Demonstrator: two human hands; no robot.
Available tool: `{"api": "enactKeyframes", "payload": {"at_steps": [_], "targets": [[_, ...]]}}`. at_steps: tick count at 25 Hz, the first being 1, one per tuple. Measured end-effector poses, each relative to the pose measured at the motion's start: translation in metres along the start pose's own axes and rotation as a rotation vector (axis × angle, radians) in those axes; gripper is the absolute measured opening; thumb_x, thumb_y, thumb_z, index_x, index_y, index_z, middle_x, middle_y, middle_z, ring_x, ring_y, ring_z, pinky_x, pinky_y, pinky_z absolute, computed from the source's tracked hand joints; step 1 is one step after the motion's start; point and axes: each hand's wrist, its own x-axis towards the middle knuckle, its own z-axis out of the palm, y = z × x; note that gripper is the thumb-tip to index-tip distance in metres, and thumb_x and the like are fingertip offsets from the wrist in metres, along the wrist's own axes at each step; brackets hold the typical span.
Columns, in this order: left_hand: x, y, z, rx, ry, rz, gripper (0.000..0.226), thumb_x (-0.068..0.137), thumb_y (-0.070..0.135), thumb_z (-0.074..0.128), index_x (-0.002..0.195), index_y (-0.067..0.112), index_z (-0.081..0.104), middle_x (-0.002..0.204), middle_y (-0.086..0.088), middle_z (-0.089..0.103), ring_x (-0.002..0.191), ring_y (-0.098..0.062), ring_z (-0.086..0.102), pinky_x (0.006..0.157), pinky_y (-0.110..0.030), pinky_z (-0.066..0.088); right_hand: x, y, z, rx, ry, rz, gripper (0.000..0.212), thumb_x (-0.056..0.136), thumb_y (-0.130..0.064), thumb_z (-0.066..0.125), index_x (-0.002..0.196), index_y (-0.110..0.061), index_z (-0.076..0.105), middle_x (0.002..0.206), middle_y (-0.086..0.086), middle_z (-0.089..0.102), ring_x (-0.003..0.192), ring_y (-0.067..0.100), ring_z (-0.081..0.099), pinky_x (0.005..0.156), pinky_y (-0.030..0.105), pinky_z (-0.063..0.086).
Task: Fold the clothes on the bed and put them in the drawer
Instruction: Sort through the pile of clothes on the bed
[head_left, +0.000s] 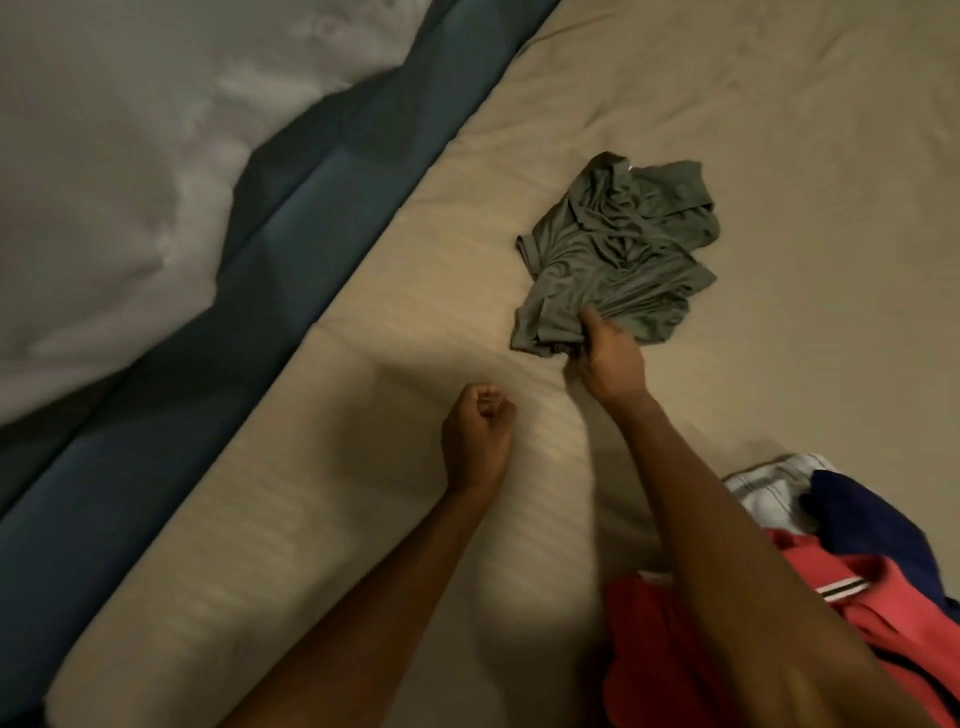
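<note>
A crumpled olive-green garment (618, 249) lies on the beige bed sheet (363, 364). My right hand (608, 353) grips its near edge, with the fingers curled into the fabric. Lower and to the left, my left hand (475, 428) hovers over the sheet in a fist and holds nothing. At the bottom right lies a pile of clothes: a red garment (670, 639), a navy one (872, 525) and a white striped one (774, 483). No drawer is in view.
A dark blue blanket edge (218, 322) runs diagonally along the left side of the bed. Beyond it, a white duvet (114, 156) fills the upper left. Beige sheet stretches away to the upper right.
</note>
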Motion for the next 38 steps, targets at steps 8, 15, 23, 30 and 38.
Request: {"api": "enactKeyframes", "payload": {"at_steps": [8, 15, 23, 30, 38], "targets": [[-0.060, 0.010, -0.002, -0.843, -0.267, -0.642, 0.066, 0.100, 0.066, 0.041, 0.119, 0.010, 0.070, 0.101, -0.016, 0.073, 0.078, -0.030, 0.073, 0.069, -0.038, 0.059, -0.149, -0.075, -0.100, 1.514, -0.434, 0.423, 0.026, 0.089, -0.004, 0.066, 0.113, -0.008, 0.076, 0.108, 0.011, 0.076, 0.097, 0.026, 0.072, 0.088, 0.035, 0.059], [-0.172, 0.072, 0.000, -1.129, -0.401, -0.653, 0.060, 0.090, 0.057, 0.060, 0.121, 0.008, 0.073, 0.128, -0.018, 0.068, 0.119, -0.036, 0.065, 0.103, -0.049, 0.053, -0.347, -0.093, -0.195, 1.855, -0.387, 0.587, 0.069, 0.023, -0.023, 0.106, 0.085, -0.003, 0.083, 0.087, 0.016, 0.077, 0.075, 0.027, 0.076, 0.067, 0.033, 0.062], [-0.343, 0.257, 0.005, -0.915, -0.913, -0.398, 0.061, 0.106, 0.051, 0.037, 0.127, 0.000, 0.064, 0.118, -0.020, 0.073, 0.101, -0.031, 0.074, 0.083, -0.039, 0.061, -0.507, -0.037, -0.317, 1.803, -0.199, 0.575, 0.073, 0.027, -0.016, 0.102, 0.092, 0.008, 0.079, 0.095, 0.030, 0.074, 0.077, 0.038, 0.075, 0.064, 0.039, 0.063], [-0.446, 0.276, 0.006, -0.484, -0.687, 0.053, 0.033, 0.090, 0.025, 0.078, 0.104, -0.005, 0.075, 0.098, -0.018, 0.078, 0.094, -0.033, 0.075, 0.082, -0.036, 0.062, -0.564, 0.030, -0.340, 1.359, -0.018, 0.640, 0.052, 0.067, -0.015, 0.090, 0.113, 0.002, 0.072, 0.106, 0.023, 0.074, 0.087, 0.034, 0.071, 0.073, 0.038, 0.061], [-0.421, 0.136, -0.020, 0.202, -0.342, -0.067, 0.011, 0.071, 0.019, 0.082, 0.073, 0.026, 0.074, 0.070, 0.007, 0.075, 0.074, -0.018, 0.074, 0.074, -0.040, 0.063, -0.550, 0.063, -0.278, 0.980, 0.140, 0.984, 0.015, 0.084, 0.005, 0.058, 0.078, -0.001, 0.070, 0.071, 0.020, 0.070, 0.058, 0.028, 0.062, 0.060, 0.040, 0.050]]}}
